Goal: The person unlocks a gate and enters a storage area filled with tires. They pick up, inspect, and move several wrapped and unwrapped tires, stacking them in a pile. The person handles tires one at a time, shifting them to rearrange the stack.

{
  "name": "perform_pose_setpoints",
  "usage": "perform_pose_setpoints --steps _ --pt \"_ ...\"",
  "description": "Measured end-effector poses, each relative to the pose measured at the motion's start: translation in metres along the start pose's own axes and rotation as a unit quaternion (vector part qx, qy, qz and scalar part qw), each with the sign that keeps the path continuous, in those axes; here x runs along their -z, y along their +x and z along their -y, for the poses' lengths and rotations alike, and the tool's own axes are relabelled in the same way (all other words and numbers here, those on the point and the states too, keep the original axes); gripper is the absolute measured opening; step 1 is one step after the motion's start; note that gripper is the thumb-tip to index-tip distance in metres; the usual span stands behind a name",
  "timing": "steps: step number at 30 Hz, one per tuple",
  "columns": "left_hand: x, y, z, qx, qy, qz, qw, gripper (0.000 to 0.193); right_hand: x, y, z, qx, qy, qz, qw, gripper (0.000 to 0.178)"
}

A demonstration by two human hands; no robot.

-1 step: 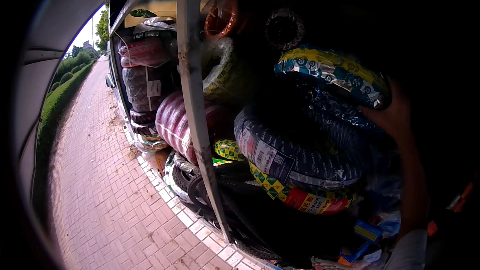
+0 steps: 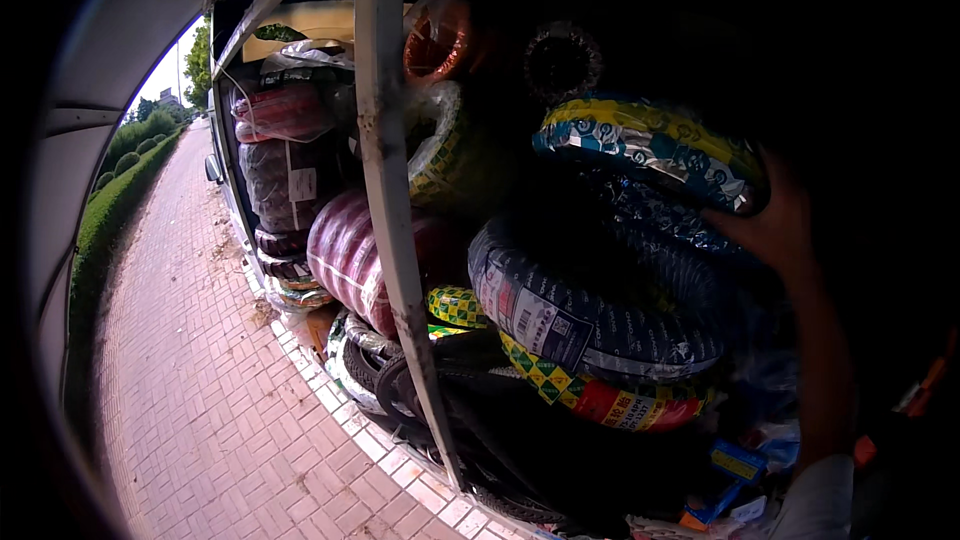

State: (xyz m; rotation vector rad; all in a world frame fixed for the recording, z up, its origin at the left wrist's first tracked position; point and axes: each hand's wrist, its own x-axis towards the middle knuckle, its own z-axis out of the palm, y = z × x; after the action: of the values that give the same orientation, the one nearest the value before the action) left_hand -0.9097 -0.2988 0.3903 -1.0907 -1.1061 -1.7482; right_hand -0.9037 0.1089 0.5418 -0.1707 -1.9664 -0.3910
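At the right, my right hand (image 2: 770,210) grips the near right edge of a tyre (image 2: 650,145) in yellow, teal and silver wrapping. The thumb shows beneath the edge; the other fingers are partly lost in shadow behind it. This tyre lies tilted above a dark blue shiny-wrapped tyre (image 2: 665,210); whether the two touch is too dark to tell. Below is a larger tyre in dark blue printed wrapping (image 2: 590,325) with a white label, resting on a yellow, green and red wrapped tyre (image 2: 560,375). My left hand is not in view.
A pale metal post (image 2: 380,140) stands in front of the stacks. Left of it are more wrapped tyres, including a pink-and-white striped bundle (image 2: 345,250). Bare black tyres lie low behind the post. A blue and yellow box (image 2: 738,462) sits lower right. Brick paving (image 2: 220,360) runs outside.
My right hand and the yellow and teal wrapped tyre have shifted slightly left. The view has moved a little too.
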Motion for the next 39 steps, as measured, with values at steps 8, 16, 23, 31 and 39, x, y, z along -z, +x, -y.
perform_pose_setpoints --steps 8,16,23,31,39 --pt "0.036 0.031 0.037 0.027 -0.076 0.054 0.995 0.023 -0.115 0.023 0.024 0.076 0.023 0.202 0.976 0.085" --pt "0.012 0.042 0.061 0.051 -0.122 0.136 0.982 0.024 -0.151 -0.011 -0.082 -0.253 0.269 0.342 0.864 0.051" --pt "-0.065 0.028 0.072 0.012 -0.167 0.182 0.969 0.022 -0.078 -0.123 -0.265 -0.557 0.274 -0.012 0.784 0.050" --pt "-0.187 0.007 0.065 -0.021 -0.155 0.216 0.964 0.024 -0.093 -0.155 -0.381 -0.517 0.058 -0.013 0.854 0.061" --pt "-0.240 -0.011 0.064 -0.030 -0.116 0.212 0.970 0.027 -0.170 -0.066 -0.320 -0.330 0.163 0.277 0.887 0.057"
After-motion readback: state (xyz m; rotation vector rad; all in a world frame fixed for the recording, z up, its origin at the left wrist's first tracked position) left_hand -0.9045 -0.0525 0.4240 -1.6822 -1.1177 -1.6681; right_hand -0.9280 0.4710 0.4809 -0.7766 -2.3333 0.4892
